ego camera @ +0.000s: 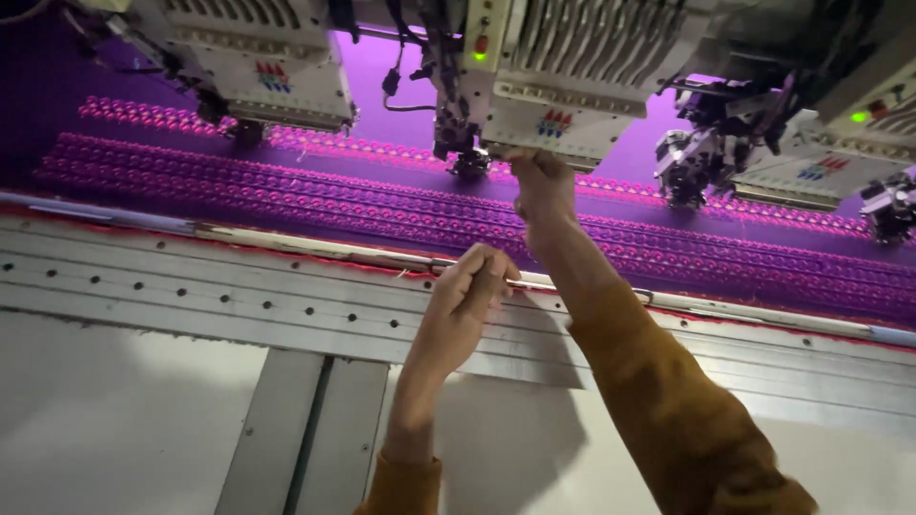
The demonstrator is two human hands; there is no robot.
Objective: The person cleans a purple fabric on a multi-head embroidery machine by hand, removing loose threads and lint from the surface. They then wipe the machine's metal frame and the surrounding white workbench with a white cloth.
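My right hand [542, 187] reaches up under the middle embroidery head [563, 105], fingers pinched at its lower edge beside the needle area [468, 157]; what it pinches is too small to see. My left hand [469, 291] hovers over the metal frame rail [315, 250], fingers curled together, possibly on a fine thread that I cannot make out. Purple fabric [286, 191] with rows of pink stitched pattern lies stretched beneath the heads. Both arms wear brown sleeves.
A second embroidery head [267, 76] stands at the left and another head [792, 153] at the right, with green lamps lit. A grey metal table plate [191, 296] with bolt holes runs along the front, white surface below it.
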